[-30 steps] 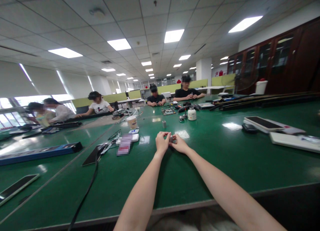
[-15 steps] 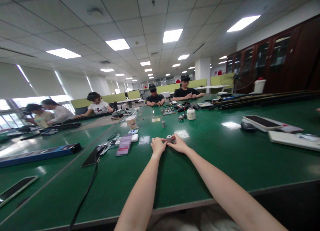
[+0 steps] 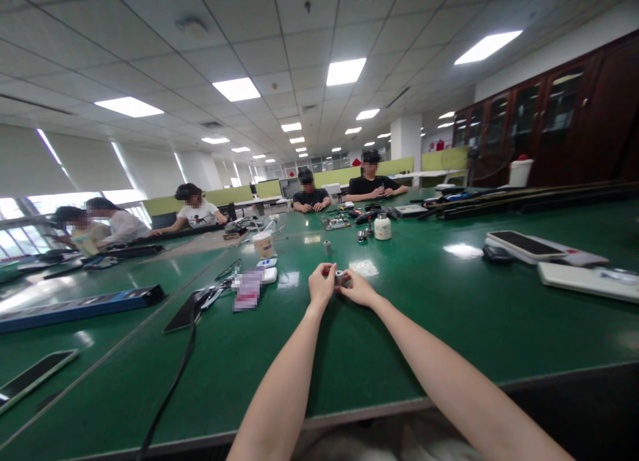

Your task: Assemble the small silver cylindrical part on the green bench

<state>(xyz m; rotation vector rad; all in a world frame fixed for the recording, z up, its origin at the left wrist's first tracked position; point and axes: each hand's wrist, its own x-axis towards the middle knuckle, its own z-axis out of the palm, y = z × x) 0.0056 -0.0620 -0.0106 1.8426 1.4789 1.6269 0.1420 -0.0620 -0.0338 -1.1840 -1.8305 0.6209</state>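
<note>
A small grey metal cylinder [image 3: 340, 278] with a round hole or dark centre at its top stands upright between my hands, at or just over the green table. My right hand [image 3: 358, 289] grips it from the right with thumb and fingers. From the left, my left hand [image 3: 322, 285] closes its fingertips on the cylinder's other side; its lower fingers are hidden behind the palm. Just beyond my hands, a second, similar metal cylinder [image 3: 327, 248] stands on the table by itself.
A white jar [image 3: 382, 227], a circuit board [image 3: 335, 222] and tools lie further back. To the left are a paper cup [image 3: 264, 245], a purple packet [image 3: 248, 290] and a black cable [image 3: 186, 361]. Phones lie at both sides. Several people sit around the table.
My left hand has turned more upright and shifted slightly right, its fingers now higher on the cylinder. My right hand stays on it almost unmoved.
</note>
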